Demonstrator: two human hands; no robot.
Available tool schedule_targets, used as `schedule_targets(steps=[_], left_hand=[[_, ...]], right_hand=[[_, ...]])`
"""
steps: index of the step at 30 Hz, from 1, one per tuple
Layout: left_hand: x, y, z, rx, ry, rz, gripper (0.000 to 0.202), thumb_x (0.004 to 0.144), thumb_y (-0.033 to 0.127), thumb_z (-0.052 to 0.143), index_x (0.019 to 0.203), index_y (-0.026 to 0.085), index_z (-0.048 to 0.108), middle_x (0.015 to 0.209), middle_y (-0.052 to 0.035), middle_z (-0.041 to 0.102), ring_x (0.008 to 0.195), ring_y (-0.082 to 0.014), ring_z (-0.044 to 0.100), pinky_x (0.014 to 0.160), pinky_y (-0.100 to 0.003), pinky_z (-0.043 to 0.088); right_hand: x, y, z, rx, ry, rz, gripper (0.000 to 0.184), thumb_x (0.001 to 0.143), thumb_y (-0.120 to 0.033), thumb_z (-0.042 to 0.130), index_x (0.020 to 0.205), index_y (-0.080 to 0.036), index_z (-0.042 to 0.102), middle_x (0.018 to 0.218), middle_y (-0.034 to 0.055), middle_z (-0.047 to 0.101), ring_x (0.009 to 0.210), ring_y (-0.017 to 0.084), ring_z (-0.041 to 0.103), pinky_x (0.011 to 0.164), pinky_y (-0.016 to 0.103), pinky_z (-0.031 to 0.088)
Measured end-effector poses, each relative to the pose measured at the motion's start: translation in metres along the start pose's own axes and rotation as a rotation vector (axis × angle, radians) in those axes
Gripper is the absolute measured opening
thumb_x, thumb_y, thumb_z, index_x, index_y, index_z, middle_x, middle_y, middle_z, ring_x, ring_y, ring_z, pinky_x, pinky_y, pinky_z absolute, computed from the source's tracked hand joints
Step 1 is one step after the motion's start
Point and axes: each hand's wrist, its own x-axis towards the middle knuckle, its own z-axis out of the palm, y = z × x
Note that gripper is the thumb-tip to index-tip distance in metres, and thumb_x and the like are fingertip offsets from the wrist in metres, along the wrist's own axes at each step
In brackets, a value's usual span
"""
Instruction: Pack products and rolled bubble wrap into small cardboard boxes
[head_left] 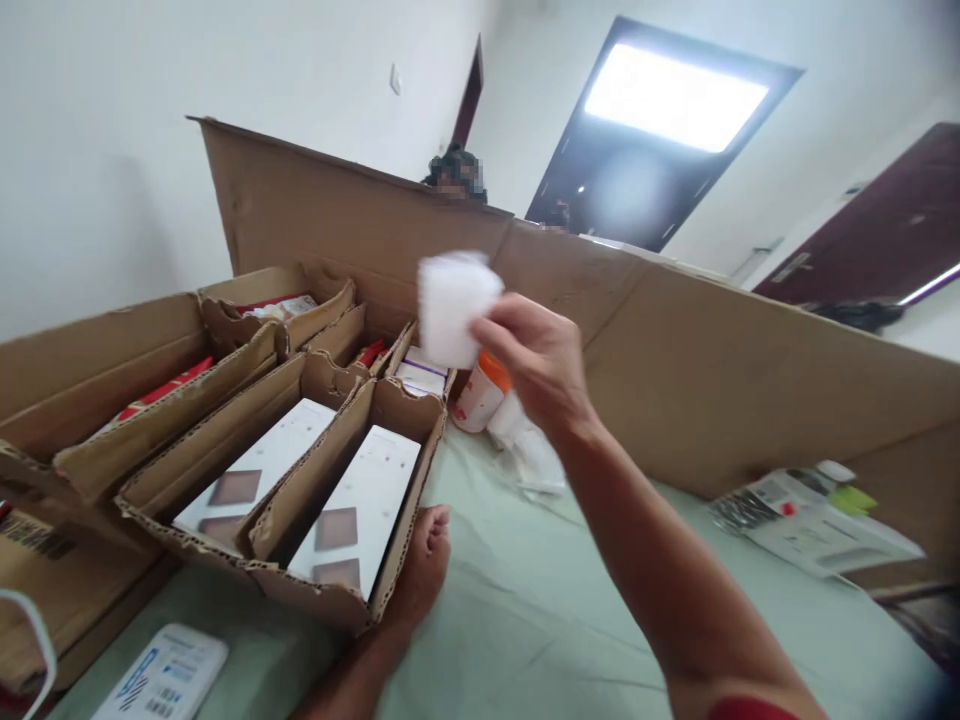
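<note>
Raised over the back of the table, my right hand [529, 350] pinches a white square sheet [454, 310] between thumb and fingers. The sheet is smeared by motion, and whether it is paper or cloth I cannot tell. Behind and below that hand stand an orange-and-white container [480, 398] and some crumpled white packets [531, 450]. My left hand [431, 552] rests low beside the right side of an open cardboard box [352, 600], its fingers curled in with nothing visible in them. Long white cartons [367, 500] lie in the cardboard compartments.
More cardboard compartments at the left hold red packets [169, 390] and small white-and-purple boxes [421, 372]. A white labelled pack [169, 670] lies at the front left. Plastic-wrapped goods [814, 520] lie at the right. A tall cardboard wall [675, 370] runs behind; a person's head shows beyond it.
</note>
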Motion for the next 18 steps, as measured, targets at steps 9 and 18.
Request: schedule_targets(steps=[9, 18], left_hand=[[-0.003, 0.000, -0.004, 0.020, -0.057, 0.006, 0.031, 0.079, 0.024, 0.053, 0.106, 0.019, 0.068, 0.101, -0.0093, 0.073, 0.093, -0.0213, 0.068, 0.082, -0.033, 0.053], [-0.002, 0.006, -0.002, 0.066, -0.039, 0.019, 0.032, 0.079, 0.012, 0.051, 0.105, 0.020, 0.068, 0.098, -0.0062, 0.072, 0.090, -0.0178, 0.067, 0.082, -0.028, 0.052]], right_hand=[[-0.147, 0.191, -0.145, -0.359, 0.202, 0.606, 0.021, 0.065, -0.048, 0.070, 0.063, -0.028, 0.061, 0.050, 0.0007, 0.058, 0.043, 0.019, 0.053, 0.042, 0.034, 0.044], [-0.122, 0.204, -0.137, -0.595, 0.098, 0.340, 0.034, 0.063, -0.064, 0.068, 0.055, -0.034, 0.053, 0.054, 0.0073, 0.054, 0.060, 0.034, 0.064, 0.052, 0.049, 0.043]])
